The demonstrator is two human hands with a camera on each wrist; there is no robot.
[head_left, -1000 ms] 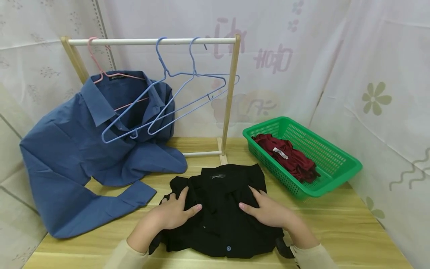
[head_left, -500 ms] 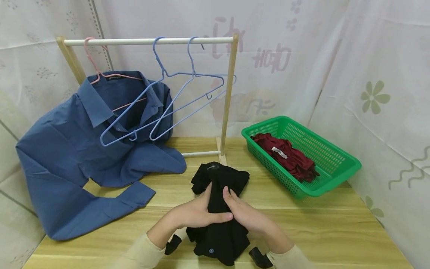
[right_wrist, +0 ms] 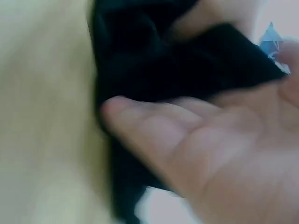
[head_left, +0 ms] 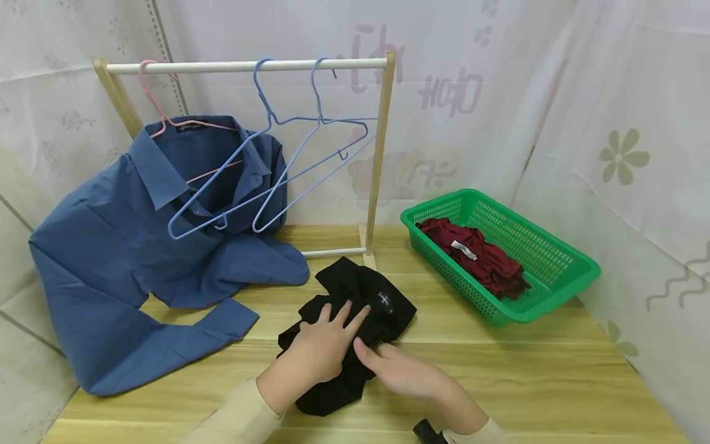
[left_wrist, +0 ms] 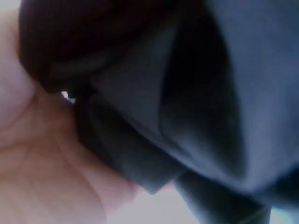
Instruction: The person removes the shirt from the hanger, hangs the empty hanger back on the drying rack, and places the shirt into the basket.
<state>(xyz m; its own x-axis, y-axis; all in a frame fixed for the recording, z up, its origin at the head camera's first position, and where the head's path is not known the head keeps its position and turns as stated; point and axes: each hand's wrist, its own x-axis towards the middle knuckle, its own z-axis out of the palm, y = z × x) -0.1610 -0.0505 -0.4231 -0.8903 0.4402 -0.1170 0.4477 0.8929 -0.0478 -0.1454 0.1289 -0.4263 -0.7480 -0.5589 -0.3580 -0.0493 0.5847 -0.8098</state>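
Observation:
A black shirt (head_left: pixel 355 287), with a small pale label near its top right, lies bunched on the wooden table. My left hand (head_left: pixel 324 348) rests on it from above, fingers straight and spread. At the lower right edge of the bundle is my right hand (head_left: pixel 407 373), its thumb against the cloth and the other fingers mostly hidden. The right wrist view shows that hand's fingers (right_wrist: pixel 154 133) extended along the dark fabric. Folds of the shirt (left_wrist: pixel 201 116) lie against my left palm in the left wrist view.
Behind stands a wooden rack with a white rail (head_left: pixel 222 66). From it hang a blue shirt (head_left: pixel 111 246) on a pink hanger (head_left: pixel 161 117) and two bare blue hangers (head_left: pixel 266 98). To the right, a green basket (head_left: pixel 577 274) holds a dark red garment (head_left: pixel 488 265).
The black shirt, spread wide at first, was gathered inward between both hands into a narrow bundle. Now it is tilted, its label turned to the right, with my left hand on top.

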